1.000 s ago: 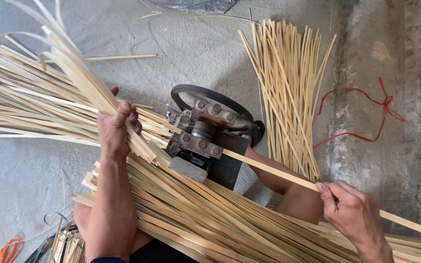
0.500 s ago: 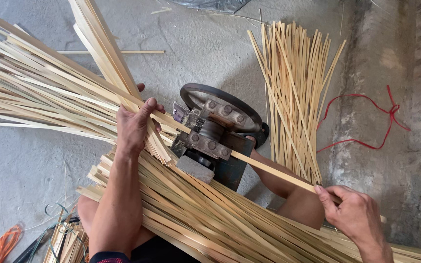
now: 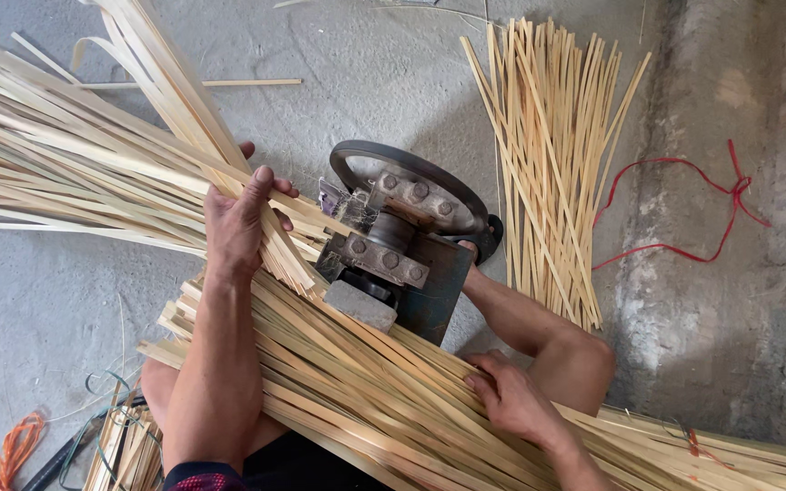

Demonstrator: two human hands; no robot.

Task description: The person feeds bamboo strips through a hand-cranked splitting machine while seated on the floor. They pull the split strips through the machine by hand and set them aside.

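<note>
Nearest, our right hand (image 3: 518,400) lies flat, fingers loose, on the bamboo strips (image 3: 366,391) across our lap. Left hand (image 3: 240,223) clamped on a strip bundle (image 3: 166,109) beside the splitter machine (image 3: 398,245). Beyond: cut strips (image 3: 548,164), red cord (image 3: 684,209) on floor.

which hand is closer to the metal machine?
Left. The left hand grips bamboo strips just left of the metal machine. The right hand rests on the strip pile below it, farther off.

Bamboo strips (image 3: 384,400) and metal machine (image 3: 402,245) block the middle; bare floor (image 3: 38,291) lies open left.
</note>
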